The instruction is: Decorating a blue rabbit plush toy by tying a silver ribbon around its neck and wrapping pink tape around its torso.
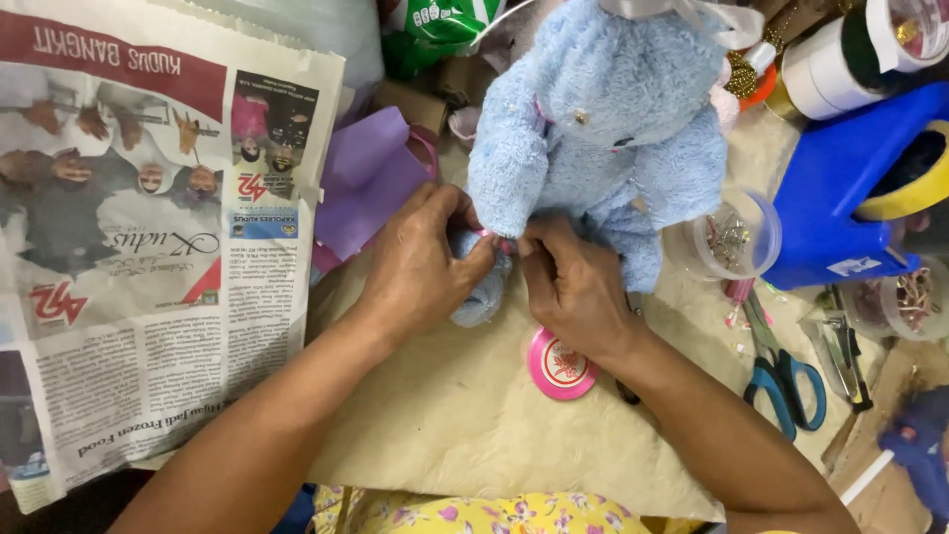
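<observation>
Now both hands meet at one leg of the light blue plush bear (603,119), which lies on the cream furry surface (465,415). The left hand (420,262) has its grip clenched on the leg, and the right hand (568,287) pinches a pink ribbon (497,237) there. A round pink lid (560,364) lies just under the right wrist, blue-handled scissors (786,381) lie near.

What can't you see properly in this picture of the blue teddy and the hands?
All in the head view:
- The blue teddy: its head is cut off by the top edge.
- The pink bit at the teddy's leg: mostly hidden by the fingers of the left hand and right hand.
- The clear cup: its shiny contents are too small to tell.
- The scissors: the blade tips are lost in clutter.
- The dark blue thing: cut off by the right edge.
</observation>
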